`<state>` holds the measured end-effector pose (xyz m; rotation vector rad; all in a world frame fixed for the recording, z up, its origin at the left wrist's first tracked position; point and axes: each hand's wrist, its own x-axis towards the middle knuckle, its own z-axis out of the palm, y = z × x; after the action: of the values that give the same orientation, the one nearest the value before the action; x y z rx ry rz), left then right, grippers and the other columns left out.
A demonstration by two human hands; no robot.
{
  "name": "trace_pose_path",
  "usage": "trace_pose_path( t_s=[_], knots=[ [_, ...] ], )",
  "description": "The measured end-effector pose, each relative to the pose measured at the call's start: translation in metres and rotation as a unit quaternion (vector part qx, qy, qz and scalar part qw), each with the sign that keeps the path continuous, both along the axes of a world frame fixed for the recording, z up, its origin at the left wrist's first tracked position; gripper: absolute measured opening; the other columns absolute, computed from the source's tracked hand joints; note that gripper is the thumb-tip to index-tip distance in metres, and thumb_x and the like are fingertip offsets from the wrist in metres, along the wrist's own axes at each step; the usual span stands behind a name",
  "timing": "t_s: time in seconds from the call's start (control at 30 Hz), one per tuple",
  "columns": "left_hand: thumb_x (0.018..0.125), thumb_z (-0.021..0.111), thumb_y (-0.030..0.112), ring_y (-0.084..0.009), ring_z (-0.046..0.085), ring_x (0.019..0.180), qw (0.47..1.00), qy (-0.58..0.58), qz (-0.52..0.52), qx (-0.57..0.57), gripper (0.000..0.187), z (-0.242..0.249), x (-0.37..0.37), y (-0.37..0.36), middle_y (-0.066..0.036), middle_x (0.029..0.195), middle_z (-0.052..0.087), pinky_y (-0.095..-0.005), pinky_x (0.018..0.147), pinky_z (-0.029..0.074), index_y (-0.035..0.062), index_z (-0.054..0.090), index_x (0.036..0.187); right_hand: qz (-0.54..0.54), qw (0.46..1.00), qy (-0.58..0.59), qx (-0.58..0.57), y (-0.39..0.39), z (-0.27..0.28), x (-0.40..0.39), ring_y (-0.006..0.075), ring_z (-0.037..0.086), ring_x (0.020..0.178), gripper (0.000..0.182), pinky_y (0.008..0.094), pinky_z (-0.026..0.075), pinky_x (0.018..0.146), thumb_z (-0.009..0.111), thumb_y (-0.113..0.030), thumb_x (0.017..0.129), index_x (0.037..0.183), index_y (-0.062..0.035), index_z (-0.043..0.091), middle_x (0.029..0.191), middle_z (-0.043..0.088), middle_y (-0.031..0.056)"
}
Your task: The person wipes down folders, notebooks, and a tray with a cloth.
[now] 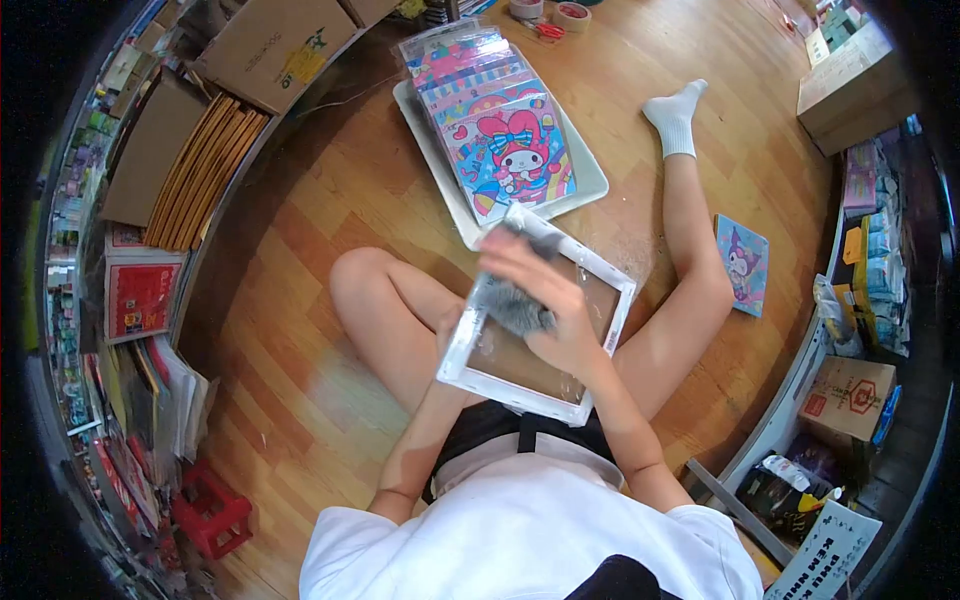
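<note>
A white-edged rectangular frame with a brown inner panel rests tilted over my lap, its back side facing up. My left hand grips the frame's left edge, mostly hidden behind it. In my right hand is a grey fluffy cloth, held over the upper left part of the frame; the fingers are blurred by motion. Just beyond the frame stands a white tray bearing a stack of wrapped, colourful cartoon pictures.
Another cartoon picture lies on the wooden floor beyond my right leg. Tape rolls and red scissors are at the top. Loaded shelves line both sides, with a red stool lower left and cardboard boxes right.
</note>
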<state>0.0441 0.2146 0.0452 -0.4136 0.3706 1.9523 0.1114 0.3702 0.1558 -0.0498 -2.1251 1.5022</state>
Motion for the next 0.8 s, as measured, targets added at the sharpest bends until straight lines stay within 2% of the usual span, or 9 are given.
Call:
trace_pose_path(
  t_s=[0.1,0.23,0.33,0.37,0.47,0.5,0.6,0.7,0.8],
  knots=[
    [0.087,0.05,0.044,-0.0244,0.057,0.107,1.0,0.026,-0.001,-0.003,0.058,0.013,-0.012,0.004,-0.016,0.118,0.058,-0.0359,0.092,0.046,-0.0032,0.052,0.121,0.117,0.99,-0.012,-0.081,0.0,0.003,0.021,0.0319,0.052,0.118,0.053,0.0401,0.036,0.103,0.061,0.007,0.064,0.116,0.0006,0.058,0.121,0.058,0.017],
    [0.089,0.044,0.042,-0.0291,0.052,0.115,0.994,0.059,0.013,0.088,0.056,-0.017,-0.016,-0.002,-0.015,0.126,0.054,-0.0417,0.1,0.041,0.0028,0.049,0.128,0.032,0.993,-0.107,-0.024,0.017,0.025,0.072,0.0309,0.059,0.102,0.054,0.04,0.047,0.085,0.07,-0.007,0.067,0.12,-0.0018,0.056,0.109,0.06,0.0165],
    [0.09,0.043,0.047,-0.0275,0.05,0.117,0.992,0.114,0.026,0.04,0.058,0.022,-0.014,0.019,-0.011,0.13,0.051,-0.0419,0.099,0.04,0.0072,0.045,0.132,-0.006,0.974,-0.223,0.027,0.018,0.027,0.091,0.0331,0.06,0.099,0.068,0.0406,0.049,0.083,0.075,-0.015,0.068,0.129,-0.0081,0.048,0.118,0.054,0.0153],
    [0.091,0.042,0.049,-0.0263,0.049,0.118,0.99,0.132,0.051,0.018,0.059,0.018,-0.012,0.025,-0.01,0.13,0.051,-0.0417,0.1,0.039,0.008,0.045,0.133,-0.013,0.956,-0.263,0.129,0.015,0.021,0.098,0.0334,0.06,0.094,0.079,0.0408,0.049,0.082,0.078,-0.021,0.067,0.136,-0.015,0.041,0.127,0.048,0.0137],
    [0.091,0.039,0.053,-0.024,0.047,0.12,0.988,0.131,0.076,0.025,0.06,0.014,-0.009,0.03,-0.009,0.13,0.05,-0.0414,0.101,0.037,0.0096,0.044,0.133,-0.051,0.92,-0.321,0.219,0.01,-0.002,0.115,0.0329,0.061,0.089,0.085,0.0414,0.05,0.08,0.079,-0.018,0.061,0.136,-0.0178,0.04,0.131,0.044,0.0124],
    [0.091,0.039,0.054,-0.0234,0.047,0.12,0.989,0.122,0.075,0.04,0.061,0.019,-0.007,0.032,-0.009,0.13,0.05,-0.0413,0.102,0.037,0.01,0.043,0.133,-0.073,0.916,-0.325,0.223,0.011,-0.006,0.119,0.0331,0.061,0.083,0.076,0.0384,0.051,0.077,0.077,-0.012,0.06,0.131,-0.0167,0.049,0.129,0.048,0.0133],
    [0.091,0.038,0.055,-0.0216,0.046,0.122,0.99,0.121,0.072,0.006,0.063,0.044,0.005,0.042,-0.007,0.132,0.049,-0.0403,0.102,0.036,0.0105,0.041,0.135,-0.175,0.928,-0.213,0.25,0.019,-0.032,0.136,0.0336,0.061,0.08,0.064,0.0348,0.051,0.075,0.074,-0.007,0.059,0.12,-0.0132,0.059,0.123,0.056,0.0128],
    [0.09,0.036,0.058,-0.0282,0.04,0.128,0.993,0.107,0.033,-0.03,0.07,0.073,0.015,0.053,-0.011,0.14,0.04,-0.0462,0.104,0.034,0.0093,0.034,0.14,-0.253,0.943,-0.092,0.194,0.035,-0.042,0.15,0.0238,0.06,0.075,0.043,0.032,0.048,0.066,0.072,-0.006,0.068,0.11,-0.0074,0.064,0.116,0.061,0.0143],
    [0.089,0.035,0.061,-0.0374,0.031,0.133,0.968,0.181,-0.097,0.143,0.077,0.094,0.02,0.067,-0.018,0.147,0.027,-0.0549,0.106,0.029,0.0077,0.025,0.144,-0.368,0.922,0.005,0.122,0.054,-0.032,0.166,0.0159,0.062,0.089,0.021,0.0314,0.05,0.074,0.065,-0.01,0.085,0.103,-0.0001,0.062,0.101,0.064,0.0127]
  ],
)
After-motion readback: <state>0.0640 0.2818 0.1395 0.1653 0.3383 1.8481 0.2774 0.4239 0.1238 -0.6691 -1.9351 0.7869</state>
